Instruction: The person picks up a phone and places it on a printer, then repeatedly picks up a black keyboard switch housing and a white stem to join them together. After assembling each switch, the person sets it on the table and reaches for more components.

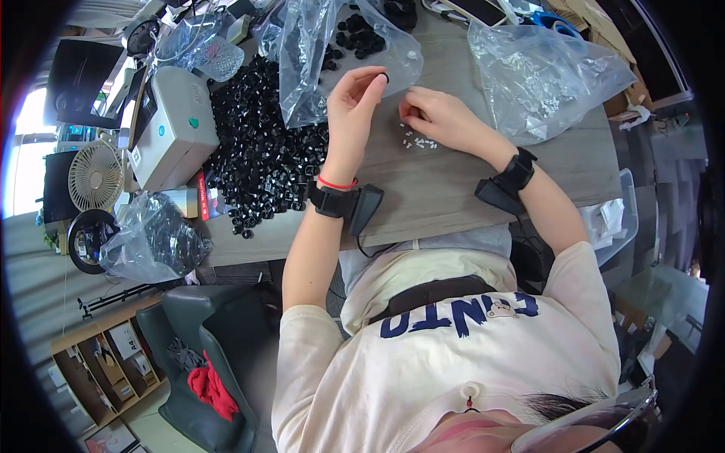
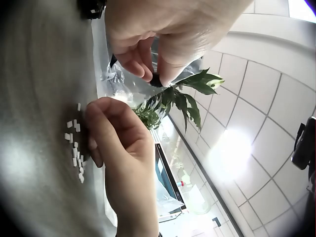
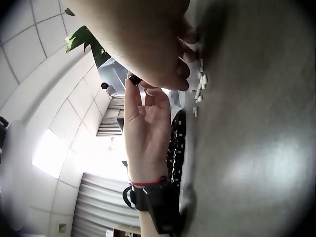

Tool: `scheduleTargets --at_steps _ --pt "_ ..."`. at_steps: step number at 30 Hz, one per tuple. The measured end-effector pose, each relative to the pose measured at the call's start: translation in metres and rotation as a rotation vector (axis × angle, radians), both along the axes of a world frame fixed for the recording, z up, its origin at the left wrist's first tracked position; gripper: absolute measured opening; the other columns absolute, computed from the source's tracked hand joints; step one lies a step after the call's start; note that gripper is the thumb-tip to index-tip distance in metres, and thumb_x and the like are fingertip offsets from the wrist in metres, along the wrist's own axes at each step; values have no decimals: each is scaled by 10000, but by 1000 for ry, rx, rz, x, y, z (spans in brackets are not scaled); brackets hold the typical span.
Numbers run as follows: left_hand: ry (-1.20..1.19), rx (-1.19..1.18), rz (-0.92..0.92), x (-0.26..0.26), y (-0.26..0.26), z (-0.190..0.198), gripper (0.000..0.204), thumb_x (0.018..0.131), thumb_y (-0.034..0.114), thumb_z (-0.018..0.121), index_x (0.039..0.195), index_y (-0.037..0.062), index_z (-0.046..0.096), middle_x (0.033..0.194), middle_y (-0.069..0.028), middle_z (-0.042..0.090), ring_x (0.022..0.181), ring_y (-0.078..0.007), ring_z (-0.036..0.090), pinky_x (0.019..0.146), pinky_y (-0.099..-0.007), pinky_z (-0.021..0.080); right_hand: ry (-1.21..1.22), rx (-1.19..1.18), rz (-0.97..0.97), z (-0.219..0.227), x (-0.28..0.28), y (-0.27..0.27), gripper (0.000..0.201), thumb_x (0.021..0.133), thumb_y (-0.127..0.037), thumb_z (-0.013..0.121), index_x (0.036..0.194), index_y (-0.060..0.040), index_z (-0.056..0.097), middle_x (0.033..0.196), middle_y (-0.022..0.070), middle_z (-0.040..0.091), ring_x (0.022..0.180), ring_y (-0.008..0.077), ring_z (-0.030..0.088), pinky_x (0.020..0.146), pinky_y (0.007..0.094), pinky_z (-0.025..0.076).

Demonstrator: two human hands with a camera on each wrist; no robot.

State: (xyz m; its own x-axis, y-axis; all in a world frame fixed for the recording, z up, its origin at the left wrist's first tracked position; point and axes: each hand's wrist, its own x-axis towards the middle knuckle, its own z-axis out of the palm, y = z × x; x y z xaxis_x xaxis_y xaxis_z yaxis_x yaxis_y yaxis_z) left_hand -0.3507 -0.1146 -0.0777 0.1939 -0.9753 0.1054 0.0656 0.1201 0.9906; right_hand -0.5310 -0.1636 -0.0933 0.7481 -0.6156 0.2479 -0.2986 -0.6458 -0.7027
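My left hand [image 1: 350, 113] is raised over the table, pinching a small round black plastic part [image 2: 156, 80] between thumb and fingertips. Lower and to the right, my right hand [image 1: 444, 119] has its fingers bent, thumb and forefinger tips close together, right beside a scatter of tiny white pieces [image 1: 418, 141]. Whether a white piece is between those fingertips I cannot tell. In the right wrist view the black part shows at the left hand's [image 3: 148, 123] fingertips. A big heap of small black plastic parts [image 1: 264, 143] spreads over the table left of the left hand.
A clear bag [image 1: 302, 60] with black parts lies behind the left hand. Another clear bag [image 1: 544, 83] holding white pieces lies at the right. A white box-shaped device [image 1: 174, 128] stands left of the heap. A phone [image 1: 483, 10] lies at the far edge.
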Motion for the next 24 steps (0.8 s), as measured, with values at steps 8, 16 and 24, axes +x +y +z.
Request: scheduleTargets --at_steps 8,16,24 --pt "113 -75 -23 -5 -2 -6 210 896 60 658 1101 16 657 1019 -34 675 958 -99 611 854 -233 473 108 -183 3 -3 5 5 79 863 -120 563 882 -44 570 907 98 601 844 292 614 714 399 501" --pt "16 -54 -20 -2 -1 -3 222 879 47 666 1097 6 655 1050 -53 679 976 -115 626 889 -252 480 78 -115 10 8 5 9 78 872 -121 562 883 -45 572 918 91 591 856 290 616 725 405 507" --pt "41 -65 -38 -3 -1 -3 222 876 48 667 1092 1 652 1052 -60 680 956 -116 631 869 -253 490 115 -148 111 4 9 5 70 876 -116 563 897 -50 575 936 93 574 885 283 612 738 400 508"
